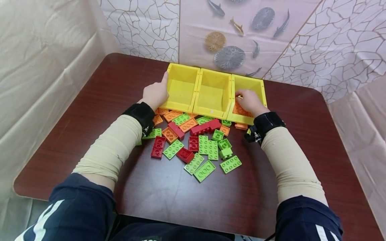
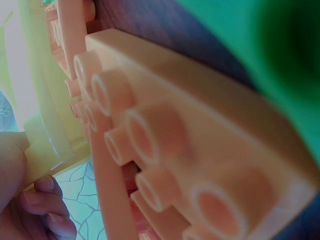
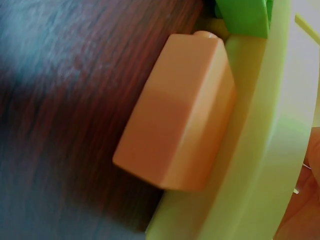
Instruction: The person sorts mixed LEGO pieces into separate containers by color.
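A yellow bin (image 1: 195, 97) with three compartments stands at the back of the table. My left hand (image 1: 155, 94) grips its left side, index finger straight along the rim. In the left wrist view the other fingers (image 2: 45, 200) curl by the bin's corner. My right hand (image 1: 249, 101) reaches into the right compartment, fingers bent, over orange bricks (image 1: 240, 109) lying there. Its fingertips are mostly hidden, so any grasp on a brick does not show. An orange brick (image 3: 175, 110) lies against the bin's front, below the right wrist.
Loose green bricks (image 1: 208, 147), red bricks (image 1: 206, 127) and orange bricks (image 1: 173, 115) spread over the dark brown table (image 1: 144, 194) in front of the bin. Some touch its front wall. A patterned cloth (image 1: 235, 33) hangs behind the table.
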{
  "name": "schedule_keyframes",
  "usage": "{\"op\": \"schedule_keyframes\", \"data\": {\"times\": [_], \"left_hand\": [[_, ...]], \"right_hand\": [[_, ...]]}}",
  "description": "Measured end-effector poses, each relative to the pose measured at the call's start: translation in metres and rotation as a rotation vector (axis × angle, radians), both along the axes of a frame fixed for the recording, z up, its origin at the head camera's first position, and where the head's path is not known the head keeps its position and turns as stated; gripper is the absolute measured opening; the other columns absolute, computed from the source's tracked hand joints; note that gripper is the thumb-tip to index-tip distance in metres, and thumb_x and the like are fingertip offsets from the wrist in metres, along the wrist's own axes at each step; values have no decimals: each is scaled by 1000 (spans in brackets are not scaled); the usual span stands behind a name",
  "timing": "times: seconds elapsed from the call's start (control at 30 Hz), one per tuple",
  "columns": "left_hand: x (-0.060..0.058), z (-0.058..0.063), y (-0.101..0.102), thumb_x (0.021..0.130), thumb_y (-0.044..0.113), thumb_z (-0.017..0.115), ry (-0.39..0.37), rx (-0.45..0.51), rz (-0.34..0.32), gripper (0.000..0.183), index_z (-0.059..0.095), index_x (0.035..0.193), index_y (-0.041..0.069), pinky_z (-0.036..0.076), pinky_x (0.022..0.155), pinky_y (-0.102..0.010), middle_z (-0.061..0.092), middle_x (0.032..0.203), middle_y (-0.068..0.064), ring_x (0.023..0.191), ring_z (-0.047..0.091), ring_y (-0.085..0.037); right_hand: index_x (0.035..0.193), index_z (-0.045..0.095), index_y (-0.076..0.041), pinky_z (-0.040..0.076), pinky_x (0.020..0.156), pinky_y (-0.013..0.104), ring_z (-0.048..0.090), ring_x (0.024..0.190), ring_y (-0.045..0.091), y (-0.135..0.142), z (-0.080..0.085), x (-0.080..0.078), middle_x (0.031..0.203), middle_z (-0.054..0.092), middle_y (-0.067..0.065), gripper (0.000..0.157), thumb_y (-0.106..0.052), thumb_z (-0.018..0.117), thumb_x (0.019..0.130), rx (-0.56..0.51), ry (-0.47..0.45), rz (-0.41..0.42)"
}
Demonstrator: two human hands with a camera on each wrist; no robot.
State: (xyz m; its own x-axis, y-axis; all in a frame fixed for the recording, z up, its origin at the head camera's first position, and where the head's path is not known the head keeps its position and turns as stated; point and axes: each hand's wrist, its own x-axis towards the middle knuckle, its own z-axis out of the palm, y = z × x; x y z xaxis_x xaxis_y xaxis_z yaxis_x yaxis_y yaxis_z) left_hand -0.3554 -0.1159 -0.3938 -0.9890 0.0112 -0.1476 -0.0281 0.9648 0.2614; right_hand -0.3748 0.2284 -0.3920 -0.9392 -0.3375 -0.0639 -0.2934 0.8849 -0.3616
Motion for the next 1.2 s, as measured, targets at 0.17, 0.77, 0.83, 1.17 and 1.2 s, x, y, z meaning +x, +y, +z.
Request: {"op": "schedule_keyframes", "data": {"times": [0.17, 0.77, 0.83, 1.17, 1.2], "left_hand": [[2, 1, 3, 94, 20, 48, 12, 4, -6, 79, -9, 149, 22, 45, 73, -42, 52, 84, -13, 75, 53, -30], [5, 3, 6, 95, 20, 47, 5, 16, -24, 79, -11, 149, 22, 44, 74, -42, 51, 84, -13, 76, 53, -31], [4, 3, 5, 95, 20, 47, 11, 15, -27, 78, -9, 149, 21, 44, 73, -42, 51, 84, -13, 75, 53, -32], [5, 3, 0, 95, 19, 47, 5, 8, -16, 80, -11, 149, 21, 44, 73, -43, 52, 85, -14, 76, 52, -32], [5, 2, 1, 95, 19, 47, 4, 10, -17, 79, -11, 149, 21, 44, 73, -43, 52, 85, -14, 76, 52, -32]], "right_hand": [[118, 53, 6, 33, 97, 49, 47, 112, 41, 4, -1, 0, 120, 52, 27, 28, -4, 43, 95, -4, -14, -8], [117, 57, 3, 38, 91, 48, 50, 107, 34, 18, 8, 67, 113, 56, 19, 26, -6, 50, 94, -154, 166, 77], [111, 60, 2, 42, 86, 46, 54, 100, 30, 15, 5, 83, 106, 59, 16, 21, -5, 55, 92, -151, 219, 155], [105, 62, -7, 48, 70, 38, 57, 82, 20, -2, -17, 122, 93, 60, 7, 25, -20, 68, 85, 59, 285, 374], [106, 62, -6, 48, 68, 38, 57, 80, 20, -3, -19, 123, 93, 60, 7, 27, -22, 69, 84, 78, 293, 371]]}}
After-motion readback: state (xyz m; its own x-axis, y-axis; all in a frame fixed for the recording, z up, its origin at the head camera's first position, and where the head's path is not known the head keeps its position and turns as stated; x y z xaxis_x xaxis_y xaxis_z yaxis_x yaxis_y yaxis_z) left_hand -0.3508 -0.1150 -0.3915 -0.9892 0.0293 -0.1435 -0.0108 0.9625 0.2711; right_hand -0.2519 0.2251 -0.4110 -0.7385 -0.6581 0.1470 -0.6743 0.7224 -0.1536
